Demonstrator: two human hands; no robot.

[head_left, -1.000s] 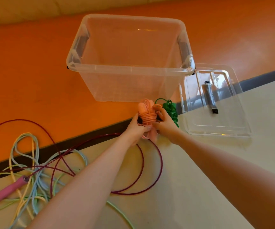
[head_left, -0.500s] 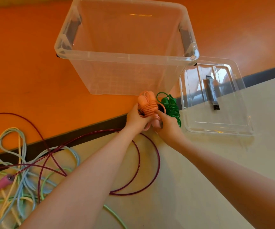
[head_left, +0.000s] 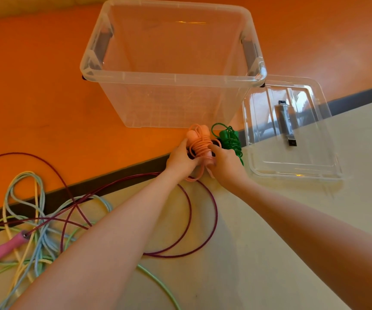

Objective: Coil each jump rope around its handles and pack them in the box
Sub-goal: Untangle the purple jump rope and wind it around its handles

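Gripping the peach rubber jump rope bundle [head_left: 199,143] together, left hand [head_left: 181,159] and right hand [head_left: 225,163] have carried it closer to the clear plastic box [head_left: 171,77] at twelve o'clock; packing seems next.

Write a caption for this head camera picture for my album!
Both hands, left and right, wind the orange jump rope by the clear box.
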